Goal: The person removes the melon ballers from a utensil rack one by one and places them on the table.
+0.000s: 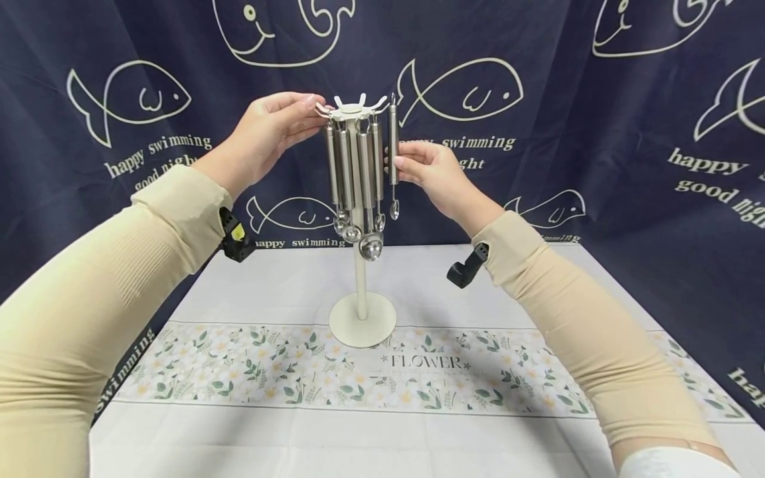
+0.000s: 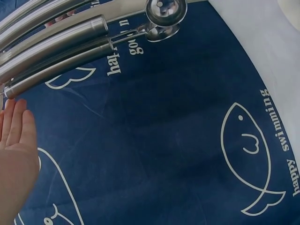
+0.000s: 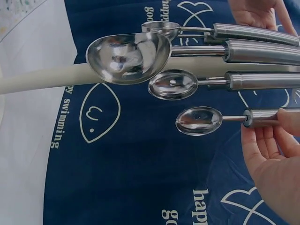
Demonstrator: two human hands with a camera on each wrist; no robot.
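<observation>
A cream utensil rack (image 1: 361,282) stands upright with a ring of hooks on top. Several steel measuring spoons (image 1: 366,169) hang from it by their handles, bowls down. At the rack's top left, my left hand (image 1: 271,129) pinches a hook end between thumb and fingers; the thumb is out of the left wrist view. My right hand (image 1: 433,169) grips a small measuring spoon (image 3: 199,121) by its steel handle, thumb on the near side. That spoon is upright, bowl down, its top loop beside a right-hand hook. Whether the loop touches the hook I cannot tell.
The rack's round base (image 1: 362,335) rests on a white tablecloth (image 1: 287,431) with a floral band. Close behind hangs a dark blue curtain (image 1: 556,99) with fish drawings. Black wrist cameras (image 1: 468,265) are strapped over both sleeves.
</observation>
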